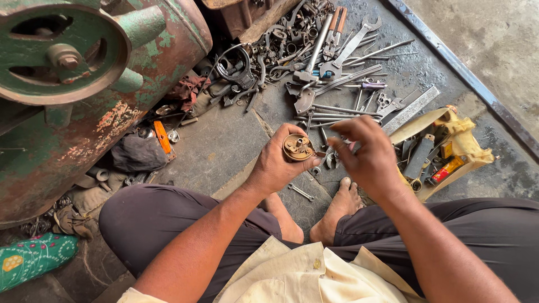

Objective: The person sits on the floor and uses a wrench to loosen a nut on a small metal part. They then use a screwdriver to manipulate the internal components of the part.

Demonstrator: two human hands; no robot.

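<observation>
Hands meet above the person's bare feet in the head view. The left hand cups a small round brass-coloured part, fingers wrapped under its rim and thumb along the side, so its open face with small inner fittings looks upward. The part sits just in front of the knees, held over the stone floor. It looks like rigid metal, fairly light for its kind, probably greasy and so a little slippery; the rim seems the safe place to grip, since the fine pieces in the middle could bend or drop out.

The right hand hovers just beside it, fingers loosely curled with thumb and forefinger drawn toward each other near the part's edge; whether they pinch something tiny cannot be told. Both forearms slope in from the lap, wrists bent downward.

Around them lie scattered spanners and pliers, a small wrench near the toes, a yellow cloth bag of tools, and a worn green machine.
</observation>
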